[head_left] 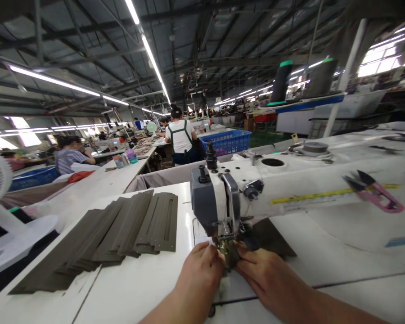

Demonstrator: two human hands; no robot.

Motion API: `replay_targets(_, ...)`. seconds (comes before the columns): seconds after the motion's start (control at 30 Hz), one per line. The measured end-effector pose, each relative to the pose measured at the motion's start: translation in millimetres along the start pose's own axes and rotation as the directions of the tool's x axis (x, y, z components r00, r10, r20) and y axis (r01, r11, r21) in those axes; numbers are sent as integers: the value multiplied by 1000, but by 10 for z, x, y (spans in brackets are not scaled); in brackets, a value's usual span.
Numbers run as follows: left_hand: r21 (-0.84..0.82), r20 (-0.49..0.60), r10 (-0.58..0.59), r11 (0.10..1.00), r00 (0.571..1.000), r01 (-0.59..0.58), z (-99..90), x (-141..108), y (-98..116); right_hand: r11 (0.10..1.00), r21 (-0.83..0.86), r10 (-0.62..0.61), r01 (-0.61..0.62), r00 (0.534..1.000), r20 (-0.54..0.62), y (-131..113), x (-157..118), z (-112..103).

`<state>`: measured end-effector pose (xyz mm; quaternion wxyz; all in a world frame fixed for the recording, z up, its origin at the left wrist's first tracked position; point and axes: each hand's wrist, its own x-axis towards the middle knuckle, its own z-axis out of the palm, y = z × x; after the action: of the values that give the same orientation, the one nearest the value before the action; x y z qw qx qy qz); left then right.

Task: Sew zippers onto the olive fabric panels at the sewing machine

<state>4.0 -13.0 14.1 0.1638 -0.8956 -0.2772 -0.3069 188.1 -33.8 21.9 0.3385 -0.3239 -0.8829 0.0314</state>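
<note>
A white sewing machine with a dark grey head stands in front of me. My left hand is closed just left of the presser foot, with a small white edge showing by its fingertips; what it pinches is hidden. To the right of the needle area, my right hand has its fingers pressed together on a dark olive panel. That panel extends behind the hand beneath the machine arm. A fanned stack of similar olive panels lies left of the machine, the nearest ones showing a long narrow slot.
Pink-handled thread snips rest on the machine arm beside a yellow measuring tape. Thread cones stand at upper right. A white fan is at far left. Beyond are a blue crate and seated co-workers.
</note>
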Motion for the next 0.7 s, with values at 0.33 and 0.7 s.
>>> replay_targets(0.33,-35,198,-72,996,978,81,-109,19,-21,978,-189,-116,88,983,-140,83,23,-11)
replay_targets(0.7,-44,236,-56,997,970,68,-117,-2,-61,931,-352,-138,93,985,-106,150,61,93)
